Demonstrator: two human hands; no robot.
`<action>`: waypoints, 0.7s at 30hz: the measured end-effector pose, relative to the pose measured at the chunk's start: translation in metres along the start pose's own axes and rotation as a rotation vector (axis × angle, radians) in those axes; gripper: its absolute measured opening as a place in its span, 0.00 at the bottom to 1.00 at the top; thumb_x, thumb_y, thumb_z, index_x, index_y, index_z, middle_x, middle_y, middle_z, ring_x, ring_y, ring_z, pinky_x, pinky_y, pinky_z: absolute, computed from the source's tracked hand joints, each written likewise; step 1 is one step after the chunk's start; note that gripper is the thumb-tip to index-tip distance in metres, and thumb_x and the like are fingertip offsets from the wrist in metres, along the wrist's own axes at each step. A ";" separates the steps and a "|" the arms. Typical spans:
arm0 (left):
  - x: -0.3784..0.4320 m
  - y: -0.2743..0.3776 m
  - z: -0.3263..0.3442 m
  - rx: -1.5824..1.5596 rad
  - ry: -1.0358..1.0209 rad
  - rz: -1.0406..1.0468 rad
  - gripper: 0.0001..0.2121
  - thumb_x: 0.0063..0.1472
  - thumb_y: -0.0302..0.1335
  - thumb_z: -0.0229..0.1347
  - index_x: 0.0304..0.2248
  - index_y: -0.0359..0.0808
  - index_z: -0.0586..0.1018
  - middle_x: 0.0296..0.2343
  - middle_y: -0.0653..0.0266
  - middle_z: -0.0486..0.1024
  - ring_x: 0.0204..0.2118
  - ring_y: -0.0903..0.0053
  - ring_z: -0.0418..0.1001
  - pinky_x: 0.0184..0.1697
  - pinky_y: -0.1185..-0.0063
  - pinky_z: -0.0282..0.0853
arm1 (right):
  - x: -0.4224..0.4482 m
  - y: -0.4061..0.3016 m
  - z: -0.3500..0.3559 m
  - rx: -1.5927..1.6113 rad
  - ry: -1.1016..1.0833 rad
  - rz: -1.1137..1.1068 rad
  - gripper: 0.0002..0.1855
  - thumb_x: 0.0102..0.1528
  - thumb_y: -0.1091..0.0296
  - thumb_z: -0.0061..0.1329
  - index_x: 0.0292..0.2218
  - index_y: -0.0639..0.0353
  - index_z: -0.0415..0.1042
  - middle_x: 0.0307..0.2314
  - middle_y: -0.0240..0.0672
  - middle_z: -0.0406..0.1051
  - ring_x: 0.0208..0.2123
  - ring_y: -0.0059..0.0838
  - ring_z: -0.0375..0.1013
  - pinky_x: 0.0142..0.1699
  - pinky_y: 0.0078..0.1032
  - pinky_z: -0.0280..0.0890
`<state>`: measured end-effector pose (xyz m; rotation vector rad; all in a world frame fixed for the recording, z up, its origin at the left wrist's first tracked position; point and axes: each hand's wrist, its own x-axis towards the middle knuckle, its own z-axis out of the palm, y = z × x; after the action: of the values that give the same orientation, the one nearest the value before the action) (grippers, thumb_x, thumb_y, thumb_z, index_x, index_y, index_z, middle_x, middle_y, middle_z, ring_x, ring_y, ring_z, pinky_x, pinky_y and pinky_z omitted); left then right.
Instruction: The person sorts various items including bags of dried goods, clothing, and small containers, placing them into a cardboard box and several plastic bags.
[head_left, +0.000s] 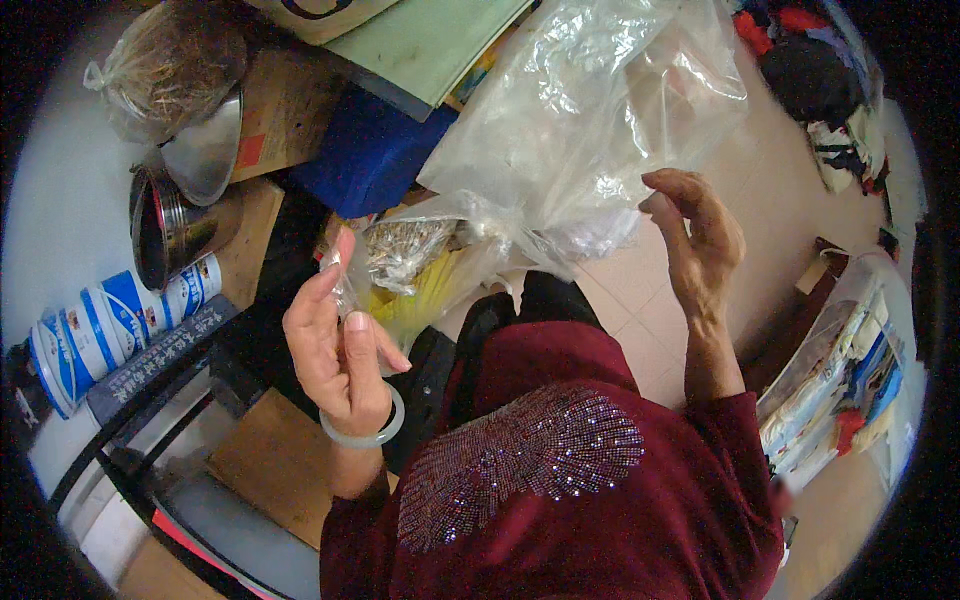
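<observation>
A large clear plastic bag (570, 112) spreads in front of me, gathered and twisted together at its near part. My left hand (337, 345), with a pale bangle at the wrist, pinches a stretched end of the clear plastic between thumb and fingers. My right hand (697, 232) is at the bag's right side, its thumb and fingers curved with the tips close together. Whether those tips hold any film cannot be made out. Under the stretched film, a smaller clear bag of brownish dried material (409, 247) sits by a yellow item (420, 289).
At left are a tied bag of dried plant matter (176, 67), a metal pot (169, 225), blue-and-white cans (112, 330) and a cardboard box (285, 105). Blue cloth (375, 150) lies beyond my left hand. Filled clear bags (840, 375) stand on the right near the tiled floor (637, 300).
</observation>
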<state>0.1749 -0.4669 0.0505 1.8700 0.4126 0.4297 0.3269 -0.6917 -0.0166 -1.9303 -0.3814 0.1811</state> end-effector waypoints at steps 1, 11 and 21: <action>-0.001 0.000 0.000 -0.015 0.017 0.000 0.17 0.53 0.18 0.35 0.45 0.27 0.54 0.46 0.34 0.53 0.09 0.89 0.58 0.11 0.93 0.53 | 0.002 0.015 -0.002 -0.064 -0.052 0.015 0.13 0.43 0.79 0.47 0.34 0.62 0.66 0.31 0.36 0.68 0.30 0.27 0.68 0.33 0.19 0.63; -0.007 0.011 -0.009 -0.077 0.141 -0.077 0.16 0.54 0.17 0.35 0.44 0.28 0.55 0.45 0.44 0.57 0.13 0.87 0.62 0.16 0.93 0.59 | -0.013 0.056 0.043 -0.059 -0.662 -0.461 0.32 0.40 0.63 0.54 0.48 0.46 0.57 0.51 0.45 0.41 0.53 0.45 0.44 0.50 0.44 0.51; -0.051 -0.030 -0.040 0.797 -0.263 0.075 0.14 0.45 0.21 0.45 0.36 0.32 0.67 0.20 0.57 0.67 0.24 0.63 0.66 0.26 0.73 0.62 | 0.016 -0.021 0.130 0.108 -0.772 -0.059 0.12 0.53 0.61 0.34 0.29 0.62 0.61 0.18 0.47 0.67 0.21 0.41 0.69 0.24 0.30 0.62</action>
<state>0.1086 -0.4486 0.0298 2.6800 0.3607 0.0484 0.2987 -0.5654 -0.0457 -1.6774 -0.9104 0.8985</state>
